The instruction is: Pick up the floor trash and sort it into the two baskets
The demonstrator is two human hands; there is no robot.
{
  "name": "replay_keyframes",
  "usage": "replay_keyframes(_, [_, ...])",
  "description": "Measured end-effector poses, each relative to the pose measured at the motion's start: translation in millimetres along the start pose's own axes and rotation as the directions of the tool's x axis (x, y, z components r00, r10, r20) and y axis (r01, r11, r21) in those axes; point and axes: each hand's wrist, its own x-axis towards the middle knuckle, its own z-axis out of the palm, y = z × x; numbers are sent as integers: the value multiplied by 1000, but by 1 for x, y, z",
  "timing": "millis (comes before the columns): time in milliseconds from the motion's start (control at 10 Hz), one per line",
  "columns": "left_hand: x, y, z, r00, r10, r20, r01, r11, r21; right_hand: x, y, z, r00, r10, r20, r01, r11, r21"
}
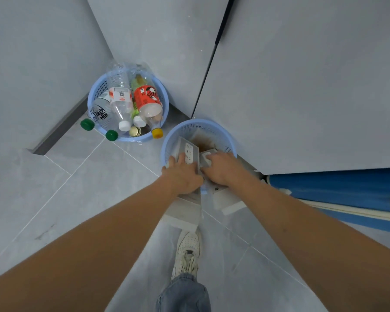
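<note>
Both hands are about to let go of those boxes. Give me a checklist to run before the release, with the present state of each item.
1. Left hand grips the long white box: ok.
2. Right hand grips the smaller white box: ok.
3. Front ends of both boxes are over the near basket: ok.
4. Boxes fully inside its rim: not ok, their rear ends stick out toward the person.
5. Room left in the near basket: cannot tell, hands and boxes hide most of it.
6. Bottles kept apart in the far basket: ok.
</note>
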Motion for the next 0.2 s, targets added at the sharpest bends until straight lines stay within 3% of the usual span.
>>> replay_keyframes(200, [-51,4,-38,947,126,-297,-123,992,28,-39,-22,-39,987,-7,-162,16,998,57])
